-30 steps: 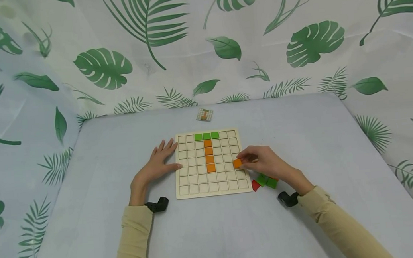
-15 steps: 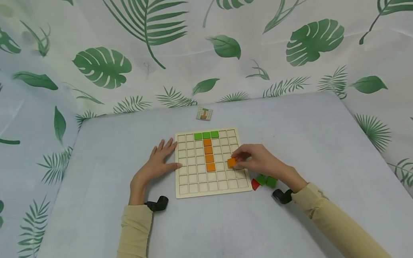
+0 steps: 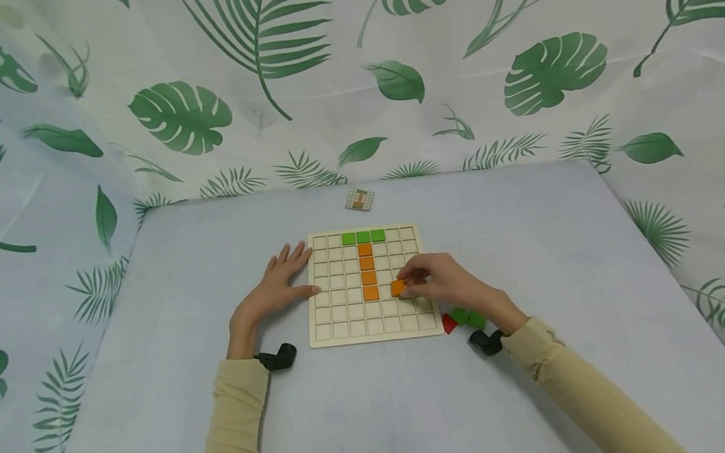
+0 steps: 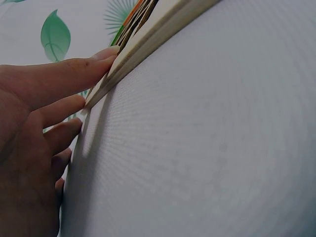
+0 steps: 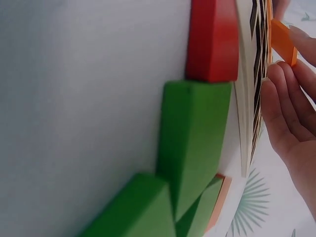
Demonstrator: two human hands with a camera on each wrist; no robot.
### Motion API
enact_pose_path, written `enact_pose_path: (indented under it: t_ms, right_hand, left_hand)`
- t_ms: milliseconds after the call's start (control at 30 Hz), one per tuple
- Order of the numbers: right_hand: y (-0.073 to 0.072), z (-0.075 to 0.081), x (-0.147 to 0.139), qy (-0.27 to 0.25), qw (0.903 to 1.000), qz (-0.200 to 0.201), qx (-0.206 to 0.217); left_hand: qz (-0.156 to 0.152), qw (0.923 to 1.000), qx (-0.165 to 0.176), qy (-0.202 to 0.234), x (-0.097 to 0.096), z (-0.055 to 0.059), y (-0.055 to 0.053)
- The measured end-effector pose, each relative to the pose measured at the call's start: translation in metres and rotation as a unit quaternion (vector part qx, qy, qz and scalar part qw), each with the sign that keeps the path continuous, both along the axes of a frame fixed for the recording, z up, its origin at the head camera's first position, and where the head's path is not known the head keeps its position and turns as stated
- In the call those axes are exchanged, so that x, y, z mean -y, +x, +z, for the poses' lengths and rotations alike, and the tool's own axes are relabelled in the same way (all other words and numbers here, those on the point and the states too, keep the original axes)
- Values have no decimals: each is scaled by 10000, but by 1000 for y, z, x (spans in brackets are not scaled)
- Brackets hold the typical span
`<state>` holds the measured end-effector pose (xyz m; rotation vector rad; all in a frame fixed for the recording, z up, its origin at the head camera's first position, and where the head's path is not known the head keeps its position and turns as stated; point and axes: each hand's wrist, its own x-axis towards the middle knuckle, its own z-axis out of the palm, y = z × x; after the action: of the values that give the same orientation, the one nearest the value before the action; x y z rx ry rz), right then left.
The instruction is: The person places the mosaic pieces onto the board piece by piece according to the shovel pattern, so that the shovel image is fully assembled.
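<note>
A square wooden grid board (image 3: 348, 328) lies on the table. Three green tiles (image 3: 363, 237) fill part of its top row, and a column of orange tiles (image 3: 367, 263) runs down below the middle one. My right hand (image 3: 444, 277) pinches an orange square tile (image 5: 284, 42) between thumb and fingers, just over the grid and right of the column's lowest tile. In the right wrist view this tile is tilted. My left hand (image 3: 275, 285) lies with fingers spread at the board's left edge, its thumb (image 4: 96, 61) on the rim.
Loose green tiles (image 3: 460, 316) and a red piece (image 5: 212, 39) lie beside the board's lower right corner, under my right forearm. A small pattern card (image 3: 359, 199) lies behind the board. Leaf-print cloth hangs at the back and sides.
My right hand has moved left across the board with the orange tile, from the right edge to near the orange column. My left hand has stayed in place.
</note>
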<state>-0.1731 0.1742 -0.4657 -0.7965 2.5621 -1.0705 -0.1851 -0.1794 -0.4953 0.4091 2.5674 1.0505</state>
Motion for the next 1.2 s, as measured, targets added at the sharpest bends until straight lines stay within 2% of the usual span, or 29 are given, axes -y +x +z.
enact_pose_path:
  t_ms: [600,967,1200]
  right_hand:
    - [-2,-1,18,145,9998,18,124]
    - [-2,-3,22,246,9996,132,-91]
    - [-3,-6,25,419,9974,298,-497]
  left_hand:
    - [-48,10000,32,-31,-2,1,-1]
    - [-12,10000,33,2,-2,3,0]
    - [-16,10000,40,20,0,3,0]
